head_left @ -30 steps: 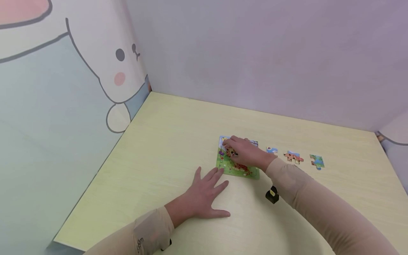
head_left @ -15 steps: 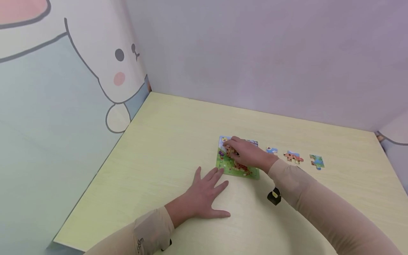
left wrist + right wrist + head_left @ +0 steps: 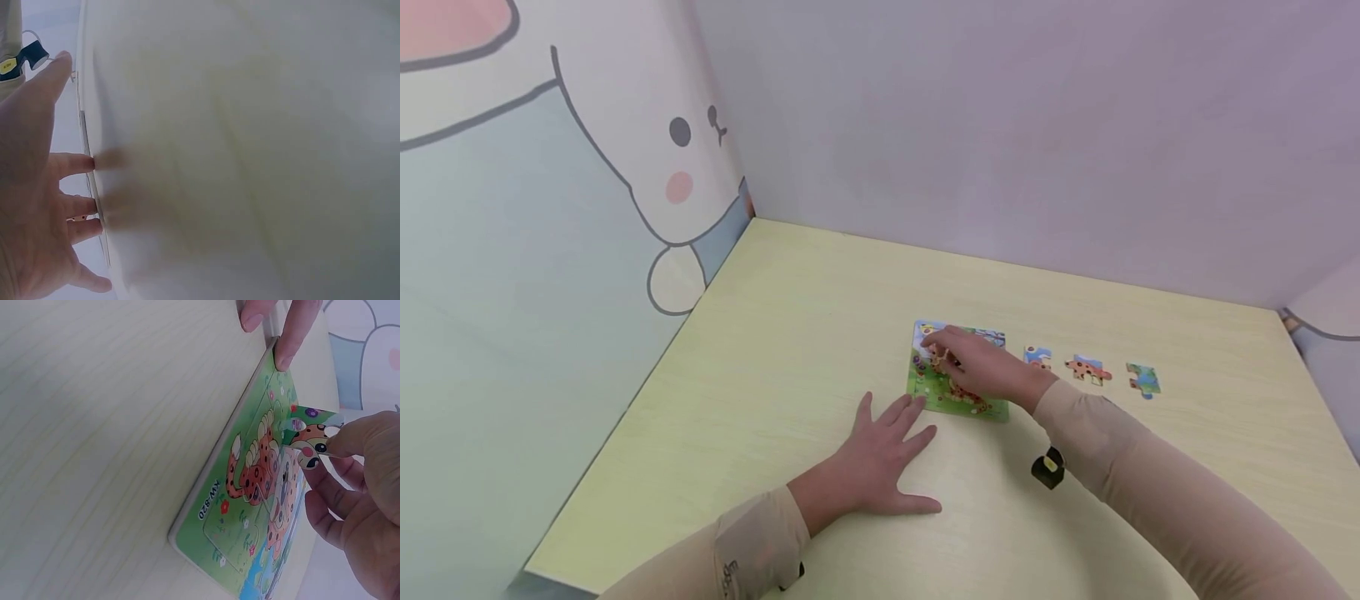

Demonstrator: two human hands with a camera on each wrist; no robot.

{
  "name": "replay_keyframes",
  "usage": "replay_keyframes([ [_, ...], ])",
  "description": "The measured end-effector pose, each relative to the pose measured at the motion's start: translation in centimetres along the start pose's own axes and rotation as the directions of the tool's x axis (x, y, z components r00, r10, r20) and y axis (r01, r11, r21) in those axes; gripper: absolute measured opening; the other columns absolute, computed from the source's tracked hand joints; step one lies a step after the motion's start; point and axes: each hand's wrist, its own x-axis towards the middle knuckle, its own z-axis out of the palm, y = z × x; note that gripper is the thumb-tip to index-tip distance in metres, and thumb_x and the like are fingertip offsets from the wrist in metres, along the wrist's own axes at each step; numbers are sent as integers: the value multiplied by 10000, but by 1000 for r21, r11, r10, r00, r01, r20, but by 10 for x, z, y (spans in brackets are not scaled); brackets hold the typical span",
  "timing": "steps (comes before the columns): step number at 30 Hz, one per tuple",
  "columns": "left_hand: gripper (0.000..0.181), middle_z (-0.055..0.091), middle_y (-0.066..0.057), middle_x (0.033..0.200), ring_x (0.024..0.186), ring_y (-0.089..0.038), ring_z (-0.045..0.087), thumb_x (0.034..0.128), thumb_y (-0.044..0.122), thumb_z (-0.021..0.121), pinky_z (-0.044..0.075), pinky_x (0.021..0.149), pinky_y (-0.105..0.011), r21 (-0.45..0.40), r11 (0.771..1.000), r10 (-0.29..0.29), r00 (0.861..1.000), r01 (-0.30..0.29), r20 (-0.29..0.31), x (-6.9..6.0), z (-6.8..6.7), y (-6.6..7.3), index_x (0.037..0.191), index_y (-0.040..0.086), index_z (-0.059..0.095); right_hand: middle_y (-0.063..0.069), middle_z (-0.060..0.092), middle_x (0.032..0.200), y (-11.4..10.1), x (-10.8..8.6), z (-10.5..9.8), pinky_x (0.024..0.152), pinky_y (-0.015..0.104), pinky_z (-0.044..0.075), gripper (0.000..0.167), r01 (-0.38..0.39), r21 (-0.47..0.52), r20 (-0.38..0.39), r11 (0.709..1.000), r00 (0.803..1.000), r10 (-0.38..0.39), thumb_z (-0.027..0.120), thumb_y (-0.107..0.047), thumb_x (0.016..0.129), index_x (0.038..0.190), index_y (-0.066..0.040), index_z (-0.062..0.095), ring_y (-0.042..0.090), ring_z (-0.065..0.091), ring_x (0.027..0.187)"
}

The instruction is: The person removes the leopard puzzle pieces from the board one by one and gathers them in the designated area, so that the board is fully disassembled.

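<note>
My right hand is over the picture puzzle board, which shows a spotted cartoon leopard on green grass. Between thumb and fingers it pinches a puzzle piece with part of the leopard's face. In the right wrist view that piece stands tilted up from the board; whether its lower edge touches the board I cannot tell. My left hand lies with fingers spread on the table, its fingertips at the board's near left corner. One left finger rests on the board's edge in the right wrist view.
To the right of the board lie three loose puzzle pieces: a blue one, a spotted one and a green one. The pale wooden table meets a lilac wall behind and a cartoon-printed wall at left.
My right hand has shifted slightly to the right and its fingers have changed angle, with the pinched puzzle piece now tilted. The left hand has stayed in place.
</note>
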Motion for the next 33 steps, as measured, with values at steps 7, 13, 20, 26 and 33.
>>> replay_keyframes([
  [7, 956, 272, -93, 1733, 1596, -277, 272, 870, 878, 489, 276, 1152, -759, 2, 1000, -1, 1000, 1, 17, 0, -2, 0, 1596, 257, 451, 95, 685, 1250, 0, -1, 0, 963, 449, 555, 351, 12, -6, -33, 1000, 999, -12, 524, -60, 1073, 1419, -42, 582, 203, 637, 1032],
  [13, 957, 288, -93, 1725, 1588, -276, 290, 862, 885, 493, 289, 1147, -757, 15, 1000, -4, 1000, 4, 11, -1, -3, -1, 1586, 260, 463, 87, 669, 1195, 0, -3, -7, 914, 441, 554, 386, -16, 24, -50, 1000, 999, 17, 510, -61, 1073, 1457, -47, 543, 209, 632, 999],
  [20, 960, 290, -100, 1725, 1590, -282, 293, 860, 884, 498, 287, 1149, -760, 8, 1000, -6, 1000, 6, 12, -1, -4, 1, 1583, 254, 470, 96, 679, 1142, 13, -18, -25, 883, 460, 562, 395, -66, 69, -100, 995, 992, 73, 545, -60, 1063, 1456, -18, 540, 242, 658, 1011],
  [26, 968, 273, -104, 1732, 1597, -288, 275, 857, 883, 505, 269, 1158, -764, -2, 1000, -10, 1000, 11, 24, -1, -4, 0, 1592, 255, 458, 102, 671, 1091, 37, -50, -45, 853, 431, 553, 430, -156, 94, -121, 983, 979, 167, 555, -37, 1047, 1473, -23, 504, 234, 646, 975],
  [33, 965, 282, -108, 1728, 1595, -294, 281, 857, 884, 503, 267, 1160, -767, -1, 1000, -15, 999, 15, 29, -1, -5, 0, 1590, 256, 461, 102, 679, 1069, 63, -91, -52, 735, 303, 532, 400, -269, 120, -59, 956, 959, 278, 594, -66, 1040, 1429, -8, 519, 171, 623, 899],
])
